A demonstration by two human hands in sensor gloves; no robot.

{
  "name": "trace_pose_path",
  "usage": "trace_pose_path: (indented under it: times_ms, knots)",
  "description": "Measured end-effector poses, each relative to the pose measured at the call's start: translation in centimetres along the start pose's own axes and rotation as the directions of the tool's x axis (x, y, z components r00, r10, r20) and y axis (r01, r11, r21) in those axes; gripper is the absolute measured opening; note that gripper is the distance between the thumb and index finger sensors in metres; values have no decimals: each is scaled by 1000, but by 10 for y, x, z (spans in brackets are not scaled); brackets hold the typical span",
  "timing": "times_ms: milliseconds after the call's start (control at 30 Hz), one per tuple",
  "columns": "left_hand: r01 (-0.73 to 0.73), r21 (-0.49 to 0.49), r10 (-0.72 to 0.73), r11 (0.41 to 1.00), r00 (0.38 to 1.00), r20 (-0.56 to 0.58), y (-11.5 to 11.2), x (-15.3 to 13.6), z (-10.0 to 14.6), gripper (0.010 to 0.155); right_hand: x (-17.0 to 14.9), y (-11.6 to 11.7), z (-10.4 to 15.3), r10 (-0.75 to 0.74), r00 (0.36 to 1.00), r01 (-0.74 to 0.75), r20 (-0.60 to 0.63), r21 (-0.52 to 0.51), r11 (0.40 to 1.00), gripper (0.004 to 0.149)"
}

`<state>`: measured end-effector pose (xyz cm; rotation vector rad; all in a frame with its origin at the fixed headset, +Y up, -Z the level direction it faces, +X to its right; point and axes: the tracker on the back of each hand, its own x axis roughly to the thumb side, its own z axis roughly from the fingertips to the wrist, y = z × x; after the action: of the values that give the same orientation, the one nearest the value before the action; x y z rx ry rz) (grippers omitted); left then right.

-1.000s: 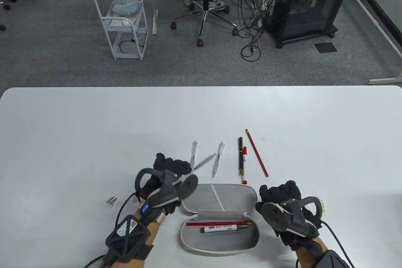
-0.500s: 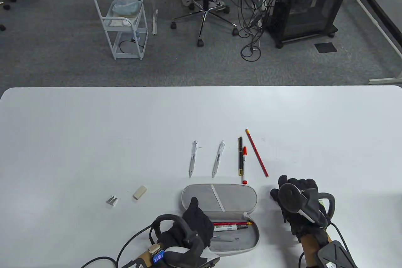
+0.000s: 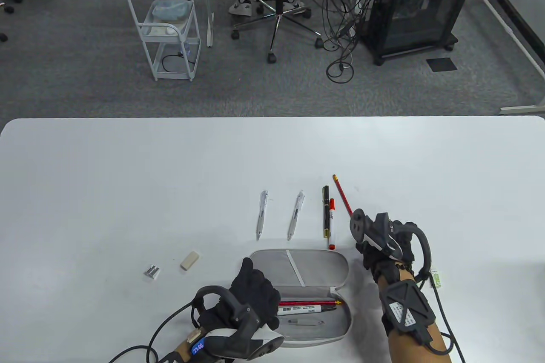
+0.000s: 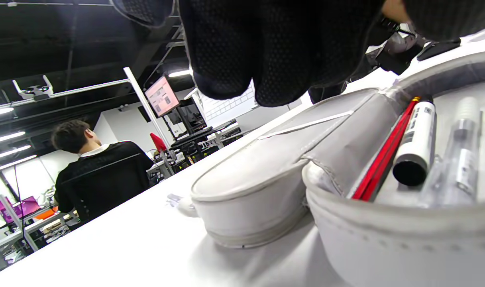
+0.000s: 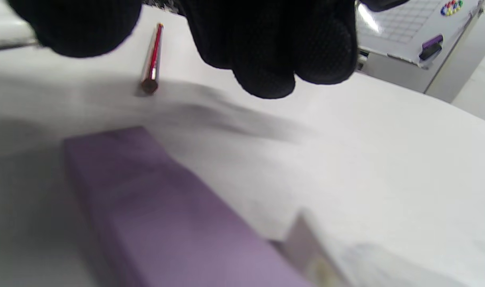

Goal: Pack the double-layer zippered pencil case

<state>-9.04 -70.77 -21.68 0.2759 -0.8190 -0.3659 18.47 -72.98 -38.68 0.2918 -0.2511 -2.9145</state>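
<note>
The grey pencil case lies open near the table's front edge. Its lower half holds a red pencil, a white marker and a clear pen. My left hand is at the case's left end; in the left wrist view its fingers hang above the case and hold nothing. My right hand is over the near end of a red pencil on the table. In the right wrist view that pencil lies just beyond my empty fingers.
Two clear pens, a black pen and a red marker lie in a row behind the case. An eraser and a sharpener lie to the left. A blurred purple block fills the right wrist view's foreground.
My left hand brought a clear pen from behind the case into its lower half and let it go. My right hand moved forward from beside the case to the red pencil.
</note>
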Motion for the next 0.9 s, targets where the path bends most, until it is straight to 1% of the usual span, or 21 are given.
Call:
trace_pose_path:
  times_ms: [100,167,233,300,400,433,467,567,600,700,767,833,867,900]
  knots:
    - [-18,2,18,1000,1000,-23,0,-5,3,57,8,2,-15,11,999,-9,-33,78,997,74]
    - [-23,5,23,1000,999,-40,1,-8,4,57,12,7,-25,55,997,-46,-60,143,989,75]
    - [-29,11,30,1000,998,-53,1,-11,6,57,14,4,-34,56,996,-45,-67,153,987,75]
    - [-44,9,44,999,997,-60,0,-14,6,57,13,2,-40,30,996,-13,-88,187,982,68]
    - [-57,0,57,998,996,-69,-1,-16,6,58,13,0,-49,29,994,-12,-102,164,986,55]
    - [-57,-2,57,998,996,-69,-2,-16,6,58,14,0,-51,41,995,-24,-95,170,985,52]
    - [-59,-4,58,998,996,-70,-2,-17,6,57,15,0,-52,47,995,-29,-92,184,982,52]
    - [-73,-13,72,997,995,-72,-4,-18,5,58,14,1,-58,36,996,-9,-88,288,958,52]
    - [-78,-16,76,997,994,-73,-4,-18,5,57,12,2,-59,17,996,9,-85,299,954,52]
    - [-80,-18,78,997,994,-73,-3,-18,5,54,6,6,-59,-37,996,60,-86,285,957,56]
    - [-77,-20,76,997,994,-76,-2,-19,6,53,0,9,-55,-83,994,97,-75,216,972,57]
    - [-83,-27,80,996,993,-87,-4,-22,6,53,-8,10,-48,-141,989,148,-52,170,974,55]
    - [-84,-31,80,996,992,-94,-4,-24,7,53,-11,9,-44,-160,987,163,-36,164,973,54]
    - [-82,-41,77,996,991,-107,-6,-28,7,53,-14,5,-35,-191,982,189,8,132,973,52]
